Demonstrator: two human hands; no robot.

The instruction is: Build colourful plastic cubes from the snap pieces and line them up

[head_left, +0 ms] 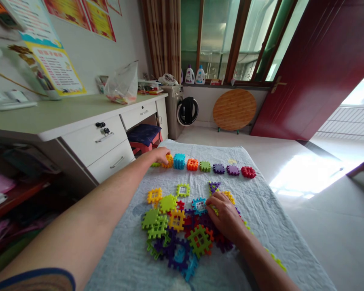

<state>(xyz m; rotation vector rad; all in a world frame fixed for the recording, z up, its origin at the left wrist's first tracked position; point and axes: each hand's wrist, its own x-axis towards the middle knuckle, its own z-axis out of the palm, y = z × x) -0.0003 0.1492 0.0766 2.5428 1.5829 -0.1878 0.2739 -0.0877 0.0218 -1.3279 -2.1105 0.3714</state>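
My left hand [161, 155] reaches to the far left of the bed-like surface, its fingers closed on a yellow-orange stack of interlocking plastic tiles [169, 161]. A blue stack [179, 161] stands directly right of it, and a bit of green piece [155, 164] shows to its left. Over the right side of a loose pile, my right hand [225, 211] has its fingers curled around a yellow-green tile [215, 209], mostly hidden below them. Near that hand lie a blue window tile [199, 206] and a purple triangular tile [214, 187].
The row continues rightward with orange [192, 164], green [205, 166], purple and red stacks [248, 172]. Mixed tiles [176, 220] heap in front on the pale blue cloth [124, 258]. A desk [75, 111] stands left; a stool [144, 135] sits beside it.
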